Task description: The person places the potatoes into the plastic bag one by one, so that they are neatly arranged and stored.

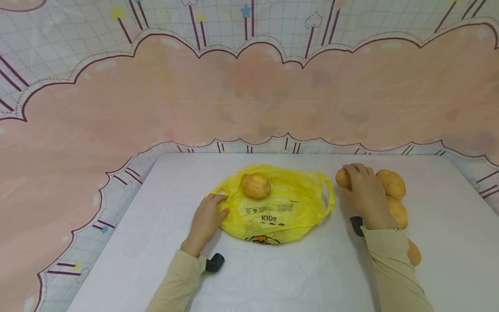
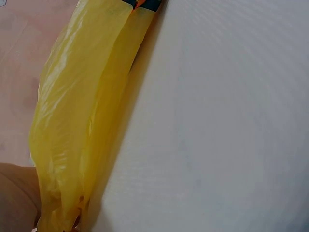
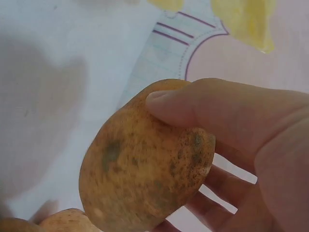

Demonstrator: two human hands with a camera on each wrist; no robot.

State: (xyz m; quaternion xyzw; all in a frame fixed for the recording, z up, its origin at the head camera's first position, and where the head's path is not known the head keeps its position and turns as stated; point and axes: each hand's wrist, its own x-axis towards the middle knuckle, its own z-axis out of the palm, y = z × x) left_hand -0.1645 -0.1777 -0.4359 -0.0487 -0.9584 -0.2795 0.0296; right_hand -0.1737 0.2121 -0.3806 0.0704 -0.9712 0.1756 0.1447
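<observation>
A yellow plastic bag (image 1: 304,195) lies spread on the white table, with one potato (image 1: 255,186) on its upper left part. The left hand (image 1: 205,220) grips the bag's left edge; in the left wrist view the yellow film (image 2: 72,106) gathers toward a part of the hand at the lower left corner. Right of the bag, the right hand (image 1: 365,195) holds a potato (image 1: 343,178). The right wrist view shows the thumb and fingers of the right hand (image 3: 231,125) around this large, dark-spotted potato (image 3: 140,164).
Further potatoes stand in a rough column beside and under the right forearm: one at the top (image 1: 391,184), one below it (image 1: 397,213) and one partly behind the sleeve (image 1: 414,253). A patterned cloth (image 1: 249,95) hangs behind the white table (image 1: 273,277).
</observation>
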